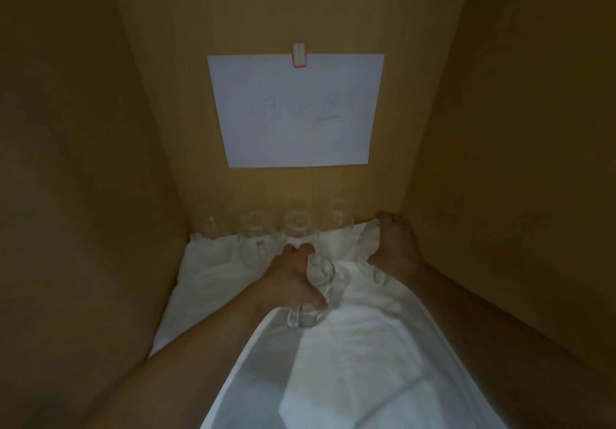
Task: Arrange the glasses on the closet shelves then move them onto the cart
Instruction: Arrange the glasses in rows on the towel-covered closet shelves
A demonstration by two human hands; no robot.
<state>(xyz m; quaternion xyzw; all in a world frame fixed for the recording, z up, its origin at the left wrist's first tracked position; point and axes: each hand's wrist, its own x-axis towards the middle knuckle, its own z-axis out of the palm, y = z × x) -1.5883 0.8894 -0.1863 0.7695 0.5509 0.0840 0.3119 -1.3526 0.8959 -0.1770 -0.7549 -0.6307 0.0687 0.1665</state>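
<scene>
both arms reach deep into a wooden closet (100, 128), onto a shelf covered with a rumpled white cloth (350, 345). the left hand (293, 278) is wrapped round a clear glass (313, 295), thumb on the near side and fingers curled over the far side, so it's a proper full grip. that glass sits about mid shelf, base down by the cloth, and leans a bit toward the camera. whether the base is actually touching the cloth or lifted a hair, i can't tell.

the right hand (396, 245) is further back by the right wall, fingers curled round a second glass (370, 245). this one is harder to make out since it's clear against white cloth, but the fingertips and thumb close on it from the right side. there's something glassy just below that wrist too, too blurry to call.

along the back wall stands a row of glasses (296, 225), four that i can count, side by side where the cloth ends. the left ones are faint in the dim light. the held glasses are in front of that row, the right one nearly level with it.

above the row a white paper (296, 112) hangs on the back wall, held at the top edge by a small red-edged clip (299, 54). it has faint writing i can't read.
</scene>
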